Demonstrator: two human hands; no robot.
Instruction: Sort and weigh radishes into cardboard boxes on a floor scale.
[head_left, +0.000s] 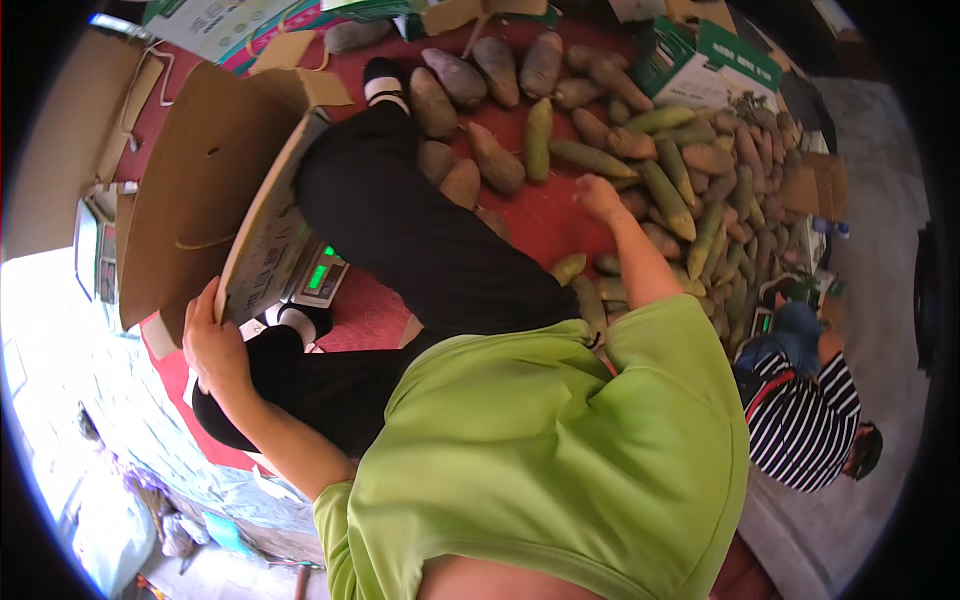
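Note:
My left hand (215, 343) is closed on the near rim of an open brown cardboard box (200, 150), with the fingers over its edge. A printed pale side of the box faces my legs. Beside it, a scale (320, 282) with a lit green display shows between my legs; whether the box rests on it I cannot tell. My right hand (598, 198) hangs over the red cloth with its fingers curled in, and nothing shows in them. Nearest to it are a long green radish-like root (590, 157) and a heap of reddish-brown roots (710, 160).
Loose large roots (495, 160) lie ahead of my feet on the red cloth (570, 225). A green and white carton (710, 65) stands behind the heap. Another person (800, 410) in a striped top sits at the right. A second scale (97, 245) stands at the left.

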